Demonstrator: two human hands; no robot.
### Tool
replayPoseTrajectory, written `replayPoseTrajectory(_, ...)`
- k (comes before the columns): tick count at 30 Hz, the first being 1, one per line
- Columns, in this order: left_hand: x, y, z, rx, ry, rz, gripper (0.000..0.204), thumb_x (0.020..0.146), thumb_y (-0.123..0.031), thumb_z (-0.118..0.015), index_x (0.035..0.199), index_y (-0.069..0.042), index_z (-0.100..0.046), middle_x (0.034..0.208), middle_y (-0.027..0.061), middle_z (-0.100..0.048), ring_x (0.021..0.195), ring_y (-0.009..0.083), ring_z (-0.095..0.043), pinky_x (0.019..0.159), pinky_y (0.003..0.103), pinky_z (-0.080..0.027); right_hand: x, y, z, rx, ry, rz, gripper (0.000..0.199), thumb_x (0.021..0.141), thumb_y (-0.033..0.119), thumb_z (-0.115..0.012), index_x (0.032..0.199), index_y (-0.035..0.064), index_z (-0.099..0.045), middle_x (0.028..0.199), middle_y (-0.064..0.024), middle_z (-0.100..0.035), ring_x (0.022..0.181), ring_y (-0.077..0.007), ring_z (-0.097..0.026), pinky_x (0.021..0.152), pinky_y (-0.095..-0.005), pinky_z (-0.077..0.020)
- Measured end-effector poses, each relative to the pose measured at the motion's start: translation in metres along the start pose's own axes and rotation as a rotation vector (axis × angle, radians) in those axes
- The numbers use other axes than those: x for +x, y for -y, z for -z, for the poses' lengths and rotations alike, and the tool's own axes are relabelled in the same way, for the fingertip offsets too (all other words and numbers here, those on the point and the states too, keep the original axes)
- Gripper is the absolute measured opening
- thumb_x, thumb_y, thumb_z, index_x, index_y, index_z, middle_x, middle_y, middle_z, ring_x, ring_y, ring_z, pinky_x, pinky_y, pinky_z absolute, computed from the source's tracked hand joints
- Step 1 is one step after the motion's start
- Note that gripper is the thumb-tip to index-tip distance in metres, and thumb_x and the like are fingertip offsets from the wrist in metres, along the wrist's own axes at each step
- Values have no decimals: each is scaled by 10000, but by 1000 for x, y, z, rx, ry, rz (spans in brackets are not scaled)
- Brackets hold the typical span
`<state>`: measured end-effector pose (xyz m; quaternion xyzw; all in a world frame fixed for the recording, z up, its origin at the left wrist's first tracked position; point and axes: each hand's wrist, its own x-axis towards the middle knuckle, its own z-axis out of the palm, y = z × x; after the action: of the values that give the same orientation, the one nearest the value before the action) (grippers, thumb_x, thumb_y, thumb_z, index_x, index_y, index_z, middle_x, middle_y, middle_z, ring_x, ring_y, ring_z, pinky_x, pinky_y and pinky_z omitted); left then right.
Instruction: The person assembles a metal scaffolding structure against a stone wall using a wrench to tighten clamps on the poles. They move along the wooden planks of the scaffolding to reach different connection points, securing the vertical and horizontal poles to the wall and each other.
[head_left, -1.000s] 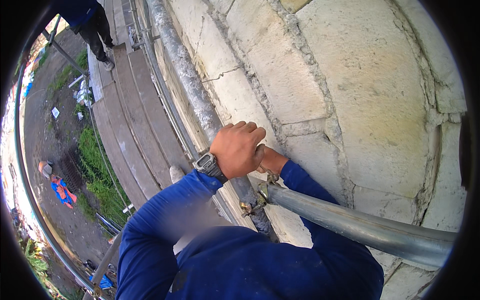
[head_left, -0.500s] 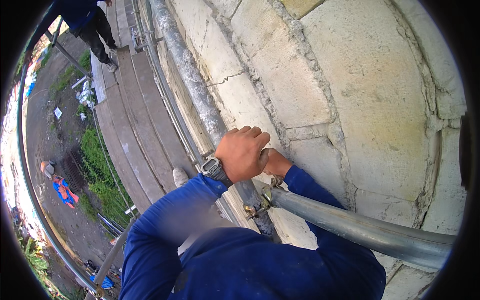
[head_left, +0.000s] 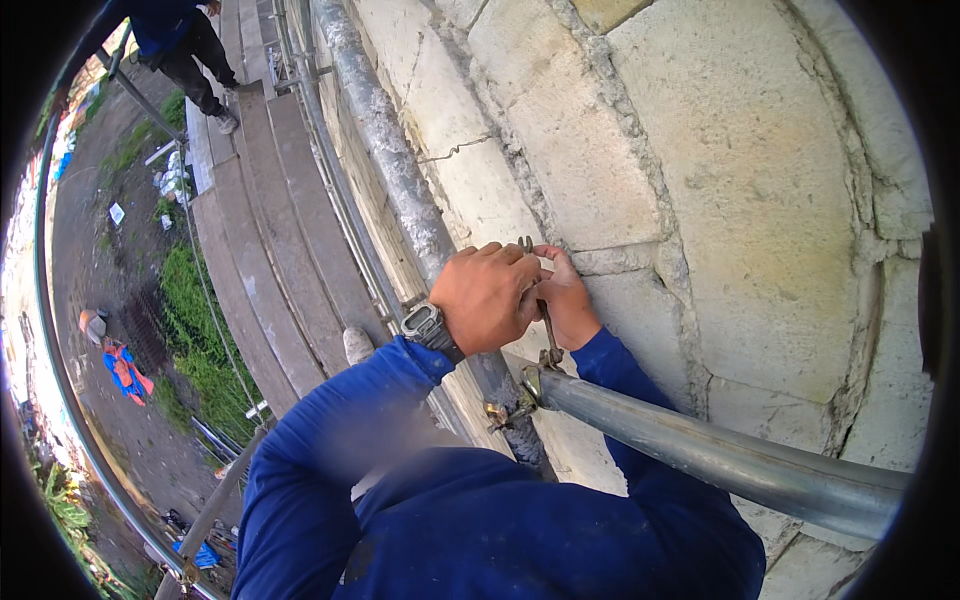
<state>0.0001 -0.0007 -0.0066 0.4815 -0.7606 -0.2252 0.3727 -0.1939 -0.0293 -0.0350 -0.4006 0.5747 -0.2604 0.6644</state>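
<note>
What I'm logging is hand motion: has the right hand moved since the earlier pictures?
Yes: the right hand has moved up the picture, away from the clamp.

Single head-worn fisheye view, wide and steeply downward, from close above the wearer's hands [head_left: 484,302]

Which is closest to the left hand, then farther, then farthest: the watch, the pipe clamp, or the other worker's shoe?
1. Watch, on the left hand's wrist.
2. Pipe clamp, below the hand, slightly right.
3. Other worker's shoe, upper left, far along the planks.
</note>
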Motion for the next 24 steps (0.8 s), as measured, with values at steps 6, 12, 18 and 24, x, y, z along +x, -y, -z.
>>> replayPoseTrajectory(6,1,-2,-2,54,14,17,208,814,-207,-700,992,-100,-698,852,79,-678,831,297,-681,713,427,-554,0,1,4,209,65,-98,157,959,94,-493,1093,58,-568,692,6,-518,504,-82,-426,453,-247,-309)
replayPoseTrajectory(12,-2,-3,-1,23,-28,1,197,812,-222,-700,965,-99,-700,844,87,-681,840,304,-684,736,431,-559,-5,5,-3,127,76,-59,133,999,211,-557,995,81,-584,671,14,-505,477,-75,-398,441,-251,-285)
replayPoseTrajectory(18,-2,-6,-2,-7,-72,36,205,799,-181,-715,975,-91,-663,990,100,-662,900,314,-674,766,428,-556,26,12,-6,103,36,-99,167,970,220,-611,882,81,-583,689,1,-534,488,-87,-440,437,-271,-321)
replayPoseTrajectory(24,-2,-7,-2,34,-141,15,351,766,-83,-690,1094,-60,-566,1151,132,-591,1069,357,-622,847,454,-536,13,19,-13,75,-3,-94,160,968,214,-643,860,118,-576,651,36,-481,470,-69,-412,417,-247,-279)
